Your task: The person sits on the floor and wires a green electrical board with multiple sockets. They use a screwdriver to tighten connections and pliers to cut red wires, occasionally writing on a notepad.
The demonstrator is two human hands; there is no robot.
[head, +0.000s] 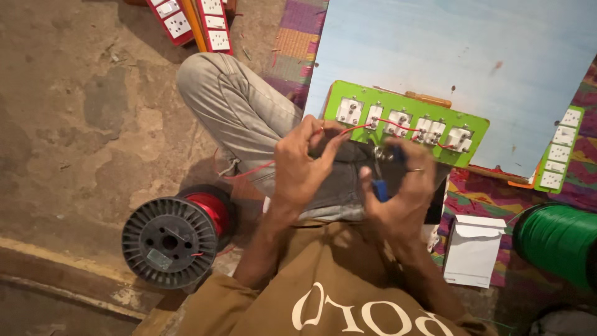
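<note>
The green rectangular plastic switch panel (404, 127), its back studded with white socket modules, rests tilted on the person's lap against a pale blue board (460, 56). Just below the panel's left end, the left hand (301, 165) pinches a thin red wire (354, 129) between its fingers (323, 146). Below the panel's middle, the right hand (404, 186) is clenched round a blue-handled tool (380, 190), its tip hidden. The slack wire could slip from the pinch or snag on the terminals already linked, and the unsteady panel might slide off the knee under pressure. Left of the panel, well apart on the floor, lies a black spool of red wire (177, 236); right of it, a green wire spool (556, 239) and a white paper packet (472, 249) crowd the elbow room.
</note>
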